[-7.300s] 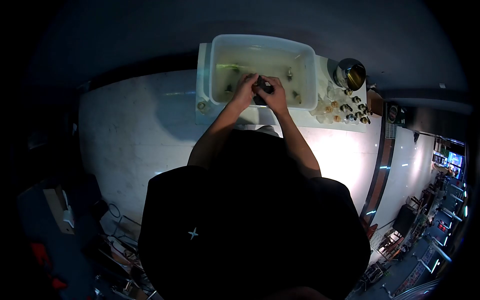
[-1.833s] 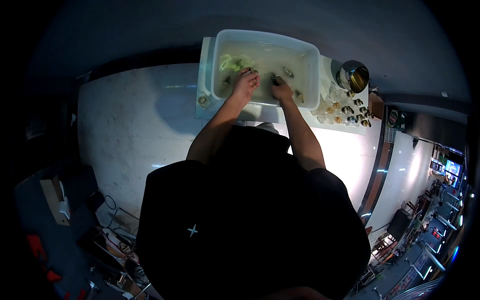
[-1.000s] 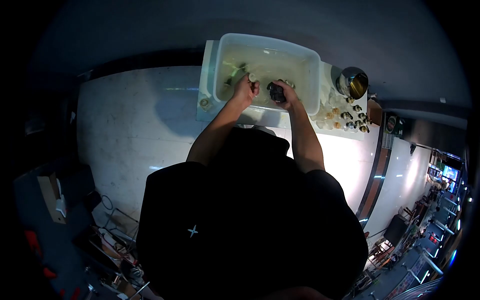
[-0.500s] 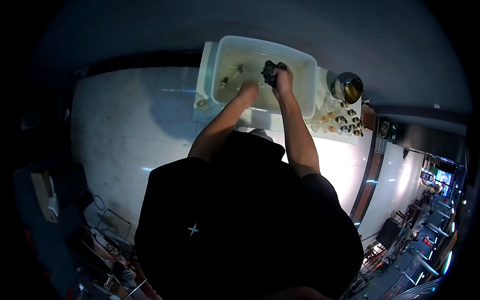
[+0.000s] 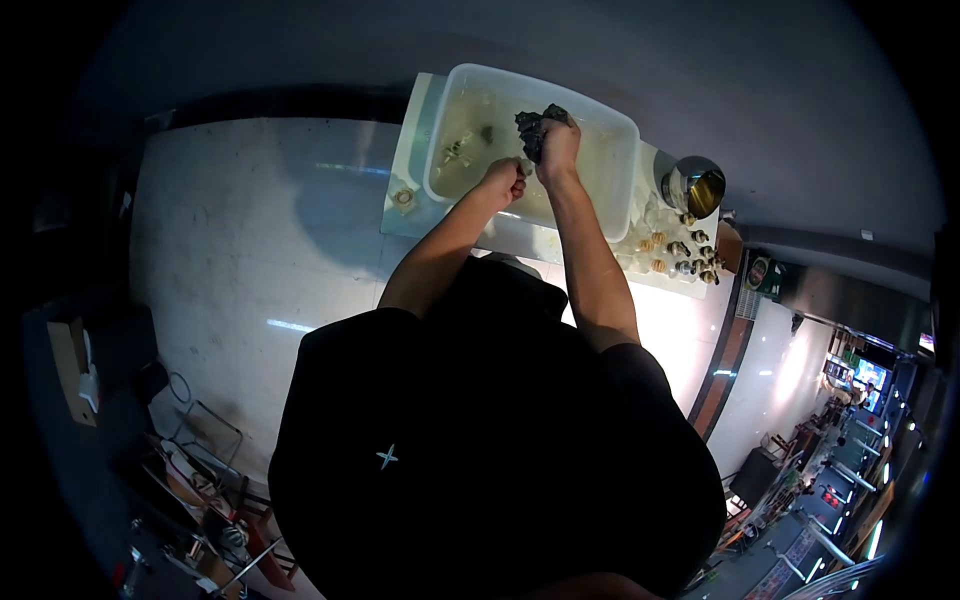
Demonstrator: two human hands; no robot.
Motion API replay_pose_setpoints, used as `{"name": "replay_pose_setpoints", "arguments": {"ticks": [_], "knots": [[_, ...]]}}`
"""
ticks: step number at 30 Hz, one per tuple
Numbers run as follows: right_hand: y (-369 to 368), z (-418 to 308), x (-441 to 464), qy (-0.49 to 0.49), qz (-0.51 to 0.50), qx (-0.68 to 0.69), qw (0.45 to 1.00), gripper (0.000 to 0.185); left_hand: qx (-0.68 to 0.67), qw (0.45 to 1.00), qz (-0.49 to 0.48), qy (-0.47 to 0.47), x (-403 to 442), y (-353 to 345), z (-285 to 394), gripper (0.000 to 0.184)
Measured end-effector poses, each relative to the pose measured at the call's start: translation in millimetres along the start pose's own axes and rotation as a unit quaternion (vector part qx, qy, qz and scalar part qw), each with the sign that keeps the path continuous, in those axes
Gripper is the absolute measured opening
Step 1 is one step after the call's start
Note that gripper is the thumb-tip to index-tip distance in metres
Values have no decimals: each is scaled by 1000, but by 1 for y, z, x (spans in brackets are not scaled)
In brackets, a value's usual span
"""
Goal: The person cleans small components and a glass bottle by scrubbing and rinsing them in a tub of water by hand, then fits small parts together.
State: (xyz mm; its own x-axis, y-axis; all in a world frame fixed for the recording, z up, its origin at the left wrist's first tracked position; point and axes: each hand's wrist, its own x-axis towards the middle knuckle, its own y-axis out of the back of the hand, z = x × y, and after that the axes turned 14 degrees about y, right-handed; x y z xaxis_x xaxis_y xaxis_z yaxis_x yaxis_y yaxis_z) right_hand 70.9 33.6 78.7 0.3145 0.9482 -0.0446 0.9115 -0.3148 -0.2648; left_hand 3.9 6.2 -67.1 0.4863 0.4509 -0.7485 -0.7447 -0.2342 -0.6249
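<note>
A white plastic tub (image 5: 630,190) of cloudy water stands on a pale board. Over its middle, my right hand (image 5: 559,146) is wrapped round a dark crumpled cloth (image 5: 532,130), which bulges out to the left of the fingers. Lower and to the left, my left hand (image 5: 507,180) is closed near the tub's front side, with a small pale thing at its fingertips that I cannot make out. Small dark and pale pieces (image 5: 458,150) lie in the water at the tub's left.
Right of the tub are a shiny round metal container (image 5: 693,187) and several small metal-topped glass pieces (image 5: 680,248). A small ring-like item (image 5: 404,198) sits on the board's left corner. Chairs and clutter (image 5: 200,500) stand at the lower left.
My right hand has risen from the water with the dark cloth, up and to the left. My left hand has moved slightly right, fingers closed. The whole view has turned a little.
</note>
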Motion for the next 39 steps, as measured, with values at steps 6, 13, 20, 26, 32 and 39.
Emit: {"name": "replay_pose_setpoints", "arguments": {"ticks": [6,13,20,26,32,39], "knots": [[13,18,6,17,-8,-34,999,12,-88,995,23,-36,-2,5,7,20],[32,26,4,13,3,3,1000,14,-121,992,-15,-30,2,12,9,25],[61,51,-12,-65,28,-63,996,13,-83,995,0,-50,1,13,8,28],[80,52,-20,-70,124,-81,987,11,-52,997,3,-54,-3,14,5,30],[105,67,-14,-52,67,-195,977,8,-28,997,17,-72,-7,14,4,29],[137,108,-1,-81,-125,-409,900,43,13,988,23,-154,10,27,-5,6]]}}
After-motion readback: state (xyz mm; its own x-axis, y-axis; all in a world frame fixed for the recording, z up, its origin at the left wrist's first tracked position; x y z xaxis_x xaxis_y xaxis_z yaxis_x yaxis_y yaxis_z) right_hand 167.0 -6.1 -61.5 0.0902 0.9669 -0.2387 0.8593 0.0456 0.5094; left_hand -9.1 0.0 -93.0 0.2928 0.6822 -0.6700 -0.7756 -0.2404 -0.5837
